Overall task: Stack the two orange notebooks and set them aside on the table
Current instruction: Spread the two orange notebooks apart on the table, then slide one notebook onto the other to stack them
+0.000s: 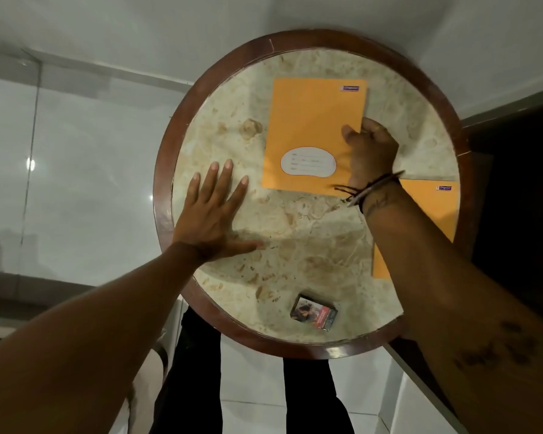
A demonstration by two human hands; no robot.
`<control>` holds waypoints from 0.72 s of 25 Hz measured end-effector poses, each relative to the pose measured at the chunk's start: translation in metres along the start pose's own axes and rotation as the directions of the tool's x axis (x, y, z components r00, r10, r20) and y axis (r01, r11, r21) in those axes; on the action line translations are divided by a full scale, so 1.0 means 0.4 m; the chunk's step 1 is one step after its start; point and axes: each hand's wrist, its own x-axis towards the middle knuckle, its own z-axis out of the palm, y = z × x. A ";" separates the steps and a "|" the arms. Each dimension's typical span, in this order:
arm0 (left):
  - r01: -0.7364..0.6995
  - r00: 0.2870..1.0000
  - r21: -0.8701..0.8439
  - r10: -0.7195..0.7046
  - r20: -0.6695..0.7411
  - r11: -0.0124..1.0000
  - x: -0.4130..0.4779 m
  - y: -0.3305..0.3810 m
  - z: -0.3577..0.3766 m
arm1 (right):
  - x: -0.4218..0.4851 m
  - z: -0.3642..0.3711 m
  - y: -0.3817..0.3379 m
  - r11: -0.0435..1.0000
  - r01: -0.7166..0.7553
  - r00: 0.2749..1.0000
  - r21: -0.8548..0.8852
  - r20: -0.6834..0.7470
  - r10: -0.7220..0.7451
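orange card covers mark both notebooks on the round marble tabletop, which has a dark wooden rim. the right hand makes the grip on the far notebook: its thumb lies on top of the cover at the right edge, and the fingers curl around that edge, so the grip is closed on the notebook, though how far the fingers reach underneath cannot be told. this notebook lies face up, its white label patch just left of the grip and a small printed logo at the corner beyond it. a dark thread bracelet circles the wrist just behind the grip. the second notebook lies nearer the person than the grip and to its right, close to the rim, largely hidden under the right forearm, with only its far corner with the logo and a strip of its near edge showing; the two notebooks lie apart, not stacked. the left hand rests flat on the marble well to the left of the grip, fingers spread, holding nothing. a small printed box sits by the near rim, well behind the grip.
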 end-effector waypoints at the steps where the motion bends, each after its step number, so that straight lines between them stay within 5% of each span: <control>1: -0.005 1.000 0.008 0.005 -0.012 1.000 0.000 0.000 0.004 | 0.028 0.009 0.013 0.992 0.009 1.000 -0.128 -0.006 -0.009; 4: -0.007 1.000 0.010 0.007 -0.013 1.000 0.002 -0.002 0.010 | 0.036 0.006 0.060 0.875 0.100 0.988 -0.474 -0.059 -0.144; 9: -0.007 1.000 0.017 0.008 -0.030 1.000 0.000 -0.008 0.012 | -0.036 -0.168 0.158 0.801 0.188 0.924 -0.568 -0.174 -0.340; 13: -0.007 1.000 0.011 0.007 -0.028 1.000 0.001 -0.009 0.021 | -0.010 -0.394 0.240 0.749 -0.225 0.969 -0.622 -0.223 0.106; 15: -0.002 1.000 0.011 0.003 -0.024 1.000 0.002 -0.010 0.024 | -0.014 -0.444 0.262 0.672 -0.234 0.967 -0.703 -0.243 0.082; 18: 0.013 1.000 0.008 -0.012 -0.020 1.000 0.001 -0.007 0.022 | -0.001 -0.464 0.262 0.760 -0.205 0.966 -0.617 -0.251 0.057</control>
